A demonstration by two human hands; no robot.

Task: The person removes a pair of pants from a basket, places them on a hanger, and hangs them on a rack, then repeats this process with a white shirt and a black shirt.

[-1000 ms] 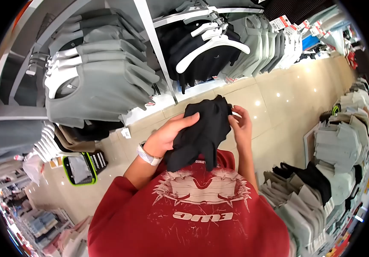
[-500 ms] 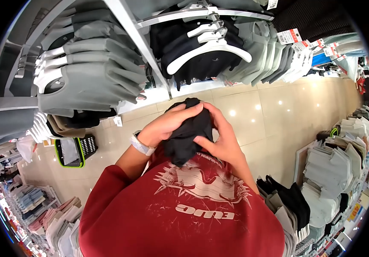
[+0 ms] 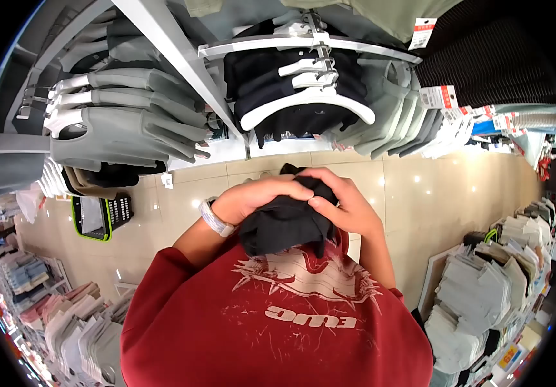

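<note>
In the head view, a bunched-up black garment (image 3: 284,226) is held in front of my chest, its loose folds hanging over the print of my red shirt (image 3: 271,348). My left hand (image 3: 252,198), with a pale band at the wrist, closes over its upper left part, fingers laid across the top. From the other side my right hand (image 3: 349,205) grips the upper right of the cloth, thumb on the near face. The fingertips of both hands almost meet over the fabric. What kind of garment it is cannot be made out. Beyond it, a bare white hanger (image 3: 310,106) hangs on the rack.
Grey tops (image 3: 107,138) hang on the left rack; light green-grey tops (image 3: 381,119) hang right of the hanger. A black basket with a green rim (image 3: 107,222) stands on the tiled floor. More hanging clothes (image 3: 478,290) fill the lower right. Price tags (image 3: 439,97) dangle at upper right.
Both hands have drawn together at the top of the black garment, and its lower part has spread wider. The racks sit slightly lower in view as the head has moved.
</note>
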